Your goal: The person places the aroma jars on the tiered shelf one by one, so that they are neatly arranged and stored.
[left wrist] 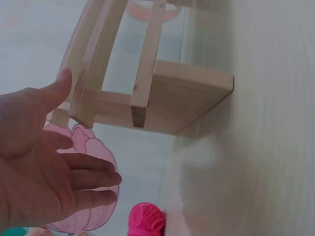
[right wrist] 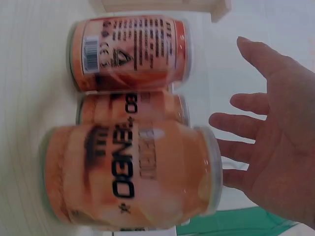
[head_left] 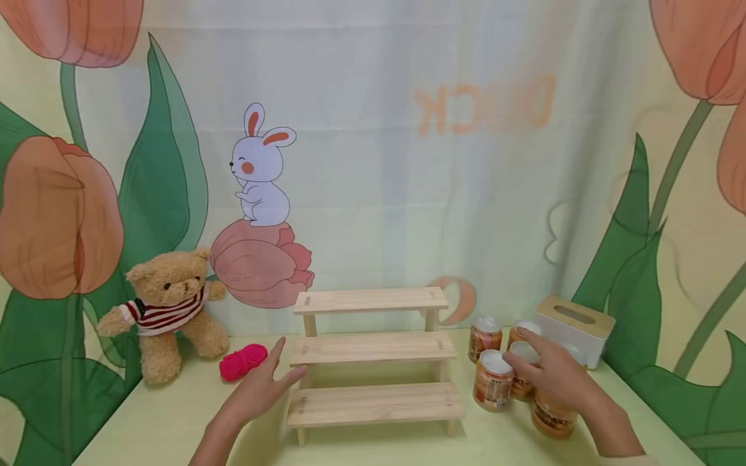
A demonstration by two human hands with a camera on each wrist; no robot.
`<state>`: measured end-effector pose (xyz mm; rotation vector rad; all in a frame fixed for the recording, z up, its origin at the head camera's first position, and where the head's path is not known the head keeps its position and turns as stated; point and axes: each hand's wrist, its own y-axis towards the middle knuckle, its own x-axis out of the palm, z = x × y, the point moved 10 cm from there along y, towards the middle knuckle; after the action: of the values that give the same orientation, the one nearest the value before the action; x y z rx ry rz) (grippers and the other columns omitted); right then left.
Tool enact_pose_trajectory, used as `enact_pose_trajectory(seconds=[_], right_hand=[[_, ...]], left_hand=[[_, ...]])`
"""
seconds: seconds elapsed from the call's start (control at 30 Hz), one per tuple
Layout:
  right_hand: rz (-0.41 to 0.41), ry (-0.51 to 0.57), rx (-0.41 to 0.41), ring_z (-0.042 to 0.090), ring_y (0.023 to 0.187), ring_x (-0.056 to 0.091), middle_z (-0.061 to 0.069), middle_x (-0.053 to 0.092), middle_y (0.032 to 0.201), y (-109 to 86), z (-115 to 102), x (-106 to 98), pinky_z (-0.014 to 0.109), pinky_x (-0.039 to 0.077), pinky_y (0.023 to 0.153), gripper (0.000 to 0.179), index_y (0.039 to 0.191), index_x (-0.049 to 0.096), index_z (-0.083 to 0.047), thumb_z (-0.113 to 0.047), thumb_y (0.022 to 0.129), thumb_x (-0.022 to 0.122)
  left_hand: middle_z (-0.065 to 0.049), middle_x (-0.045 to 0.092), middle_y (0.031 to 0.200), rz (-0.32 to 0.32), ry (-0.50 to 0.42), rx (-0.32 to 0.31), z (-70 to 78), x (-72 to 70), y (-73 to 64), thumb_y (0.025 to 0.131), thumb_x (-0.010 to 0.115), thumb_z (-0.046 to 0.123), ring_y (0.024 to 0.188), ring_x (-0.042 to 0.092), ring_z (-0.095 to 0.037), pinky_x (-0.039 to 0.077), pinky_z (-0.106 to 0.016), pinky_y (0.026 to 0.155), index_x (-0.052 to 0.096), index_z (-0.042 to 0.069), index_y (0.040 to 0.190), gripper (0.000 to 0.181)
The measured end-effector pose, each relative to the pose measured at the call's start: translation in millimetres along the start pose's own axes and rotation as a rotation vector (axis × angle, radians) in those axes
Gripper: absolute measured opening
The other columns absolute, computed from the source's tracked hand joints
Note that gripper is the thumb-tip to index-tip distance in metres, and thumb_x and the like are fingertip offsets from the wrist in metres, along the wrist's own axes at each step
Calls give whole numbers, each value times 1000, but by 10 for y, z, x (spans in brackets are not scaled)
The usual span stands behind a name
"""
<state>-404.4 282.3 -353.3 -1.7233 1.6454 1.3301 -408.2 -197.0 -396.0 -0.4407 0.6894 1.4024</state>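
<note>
Several jars point(head_left: 493, 387) stand just below the right hand point(head_left: 553, 372).

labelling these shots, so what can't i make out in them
Right wrist view: some fingertips of the right hand, hidden behind the nearest jar.
Right wrist view: much of the middle jar, hidden by that same jar.
Left wrist view: the rest of the yarn, cut off by the bottom edge.
Head view: the tissue box, lower left hidden by jars.

Glossy plast. jars point(head_left: 493, 388), smooth matt wd. shelf point(head_left: 373, 349), fuzzy teddy point(head_left: 170, 299)
</note>
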Motion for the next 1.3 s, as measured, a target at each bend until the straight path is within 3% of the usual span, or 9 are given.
enact_pose_trajectory(seconds=[0.27,0.37,0.47,0.53,0.6,0.7,0.9,1.13,1.3], right_hand=[[64,-80,-32,45,103,63,31,60,125,-62,224,-222,57,52,81,68,135,52,12,-37,94,71],[50,-41,-18,43,103,64,24,66,109,-97,316,-263,54,53,79,61,129,58,7,-35,89,78],[13,18,-1,32,92,65,9,63,90,-123,377,-272,42,53,72,45,109,64,0,-34,85,81],[-10,33,2,24,88,63,3,60,86,-138,408,-277,35,51,70,40,101,64,-3,-33,84,83],[-44,48,4,20,86,61,4,64,91,-155,444,-269,32,50,69,39,100,66,-2,-32,82,84],[-122,71,-11,23,91,63,11,68,104,-184,497,-227,31,52,72,54,115,65,8,-29,81,85],[-266,199,-19,29,100,61,32,62,121,-214,557,-106,29,52,74,76,130,50,23,-19,77,86],[-316,185,-21,27,99,58,34,57,127,-262,583,-55,29,51,72,81,137,44,21,-20,80,85],[-349,287,-71,12,102,58,36,53,132,-300,605,-16,27,52,75,81,142,36,20,-16,85,80]], left_hand=[[-29,24,158,51,-297,-25,-25,115,80,95,72,31,135,38,-51,45,-54,99,19,9,161,88],[-23,25,160,76,-345,1,5,146,89,95,72,23,132,44,-48,48,-49,98,23,10,160,83],[-17,30,160,117,-364,12,23,147,82,95,71,18,124,55,-40,51,-42,94,31,11,158,75],[-16,44,152,149,-362,0,11,143,77,94,71,17,113,62,-31,53,-35,88,38,12,155,69],[-18,58,138,180,-350,-17,-3,138,69,94,71,16,102,64,-23,52,-30,82,43,13,152,64],[-19,67,122,207,-341,-25,-11,139,63,95,70,13,97,64,-19,50,-26,77,49,12,149,58],[-22,62,130,205,-391,-2,20,162,56,95,68,7,98,62,-20,49,-25,72,52,9,147,54],[-24,56,138,190,-378,7,31,159,54,96,67,7,113,63,-29,53,-39,90,51,10,147,54],[-25,55,139,186,-367,-5,26,153,48,97,66,7,114,63,-30,54,-42,89,52,10,147,52]])
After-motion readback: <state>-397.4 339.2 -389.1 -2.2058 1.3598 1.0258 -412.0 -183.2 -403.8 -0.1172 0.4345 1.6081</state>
